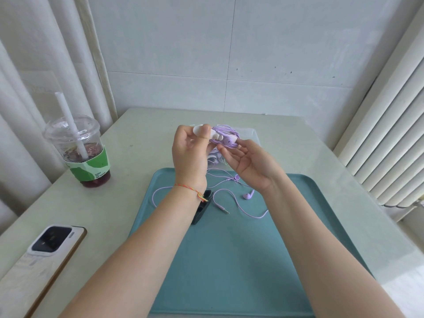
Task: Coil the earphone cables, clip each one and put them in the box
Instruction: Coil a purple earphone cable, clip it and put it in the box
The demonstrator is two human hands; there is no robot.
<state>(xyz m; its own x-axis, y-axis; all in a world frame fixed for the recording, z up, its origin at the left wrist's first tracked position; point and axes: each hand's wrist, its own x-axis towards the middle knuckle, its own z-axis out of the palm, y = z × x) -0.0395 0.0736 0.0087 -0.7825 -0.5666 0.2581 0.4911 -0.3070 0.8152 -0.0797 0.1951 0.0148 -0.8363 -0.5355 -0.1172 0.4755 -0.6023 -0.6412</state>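
head view: above the far edge of the flat teal plastic tray, the left hand pinches a white plastic clip between thumb and curled fingers, while the right hand, fingers loosely cupped, supports the coiled bundle of lilac earphone cable at its fingertips. a second lilac earphone set lies loose on the tray beside black clips. risk: the right hand's hold looks light, so the coil could spring open before the clip bites.
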